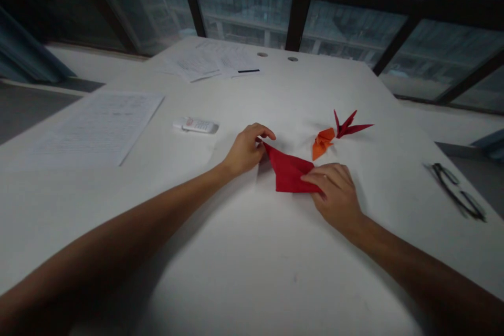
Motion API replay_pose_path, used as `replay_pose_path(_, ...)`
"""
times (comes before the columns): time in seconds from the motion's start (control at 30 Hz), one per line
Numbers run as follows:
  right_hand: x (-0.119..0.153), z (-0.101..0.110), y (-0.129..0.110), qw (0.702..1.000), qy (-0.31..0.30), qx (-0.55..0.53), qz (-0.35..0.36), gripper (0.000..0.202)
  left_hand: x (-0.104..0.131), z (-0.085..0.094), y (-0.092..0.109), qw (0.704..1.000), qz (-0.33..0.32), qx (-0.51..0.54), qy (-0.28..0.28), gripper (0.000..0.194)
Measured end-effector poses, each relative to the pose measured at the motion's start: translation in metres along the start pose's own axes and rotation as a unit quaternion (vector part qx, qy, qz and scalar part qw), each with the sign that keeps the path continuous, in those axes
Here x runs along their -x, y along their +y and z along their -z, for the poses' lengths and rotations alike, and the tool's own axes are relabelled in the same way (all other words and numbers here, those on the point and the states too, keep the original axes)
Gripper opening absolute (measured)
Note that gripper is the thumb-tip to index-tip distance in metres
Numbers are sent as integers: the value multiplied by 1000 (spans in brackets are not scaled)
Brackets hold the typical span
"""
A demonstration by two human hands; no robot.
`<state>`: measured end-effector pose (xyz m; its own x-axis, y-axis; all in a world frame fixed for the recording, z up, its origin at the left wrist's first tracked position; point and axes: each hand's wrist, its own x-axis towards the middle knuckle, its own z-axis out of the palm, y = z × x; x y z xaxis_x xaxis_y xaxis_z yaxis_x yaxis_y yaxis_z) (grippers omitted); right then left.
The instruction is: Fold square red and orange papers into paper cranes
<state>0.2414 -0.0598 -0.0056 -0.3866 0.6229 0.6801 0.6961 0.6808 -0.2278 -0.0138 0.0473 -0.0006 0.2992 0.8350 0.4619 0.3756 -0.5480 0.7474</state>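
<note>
Head view: white desk before dark-framed windows. Left hand pinches the upper corner of a folded red paper sheet lying mid-desk; right hand presses it flat, fingers extended. Printed sheets lie left.

**Both arms out, both hands down low**

Left arm stretches in from the lower left, bare forearm long and straight, and the left hand curls, thumb and fingers pinched together at the tips. Right arm comes in from the lower right, wrist angled inward. The right hand lies palm down, fingers flat, extended and pressed close together.
</note>
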Motion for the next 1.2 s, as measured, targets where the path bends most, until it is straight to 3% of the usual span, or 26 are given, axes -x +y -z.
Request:
replay_pose_path(0.17, -2, -3, -2, 991, -137, 8, 8, 32, 4, 4, 10, 997, -52, -40, -43, 42)
replay_pose_path(0.23, -3, -2, -3, 987, -159, -12, -5, 35, 7, 4, 16, 990, -80, -39, -107, 33)
replay_pose_path(0.33, -5, 2, -4, 983, -178, -38, -20, 38, 12, 3, 25, 955, -165, -79, -232, 17)
replay_pose_path(0.4, -6, 4, -4, 982, -173, -65, -43, 35, 14, 2, 30, 927, -215, -136, -275, 23)
replay_pose_path(0.57, -6, -2, 4, 979, -93, -97, -151, 31, 17, -2, 41, 896, -246, -246, -274, 58)
replay_pose_path(0.7, -4, -9, 12, 972, -95, -76, -201, 44, 19, -3, 46, 880, -255, -289, -276, 67)
replay_pose_path(0.87, -2, -11, 14, 970, -105, -70, -208, 47, 16, 0, 47, 895, -231, -251, -288, 64)
replay_pose_path(1.03, -2, -12, 13, 970, -103, -35, -216, 48, 13, -2, 32, 951, -126, -151, -240, 44)
replay_pose_path(1.2, -5, -11, 14, 964, -95, -67, -238, 46, 15, -8, 19, 939, -151, -145, -271, 38)
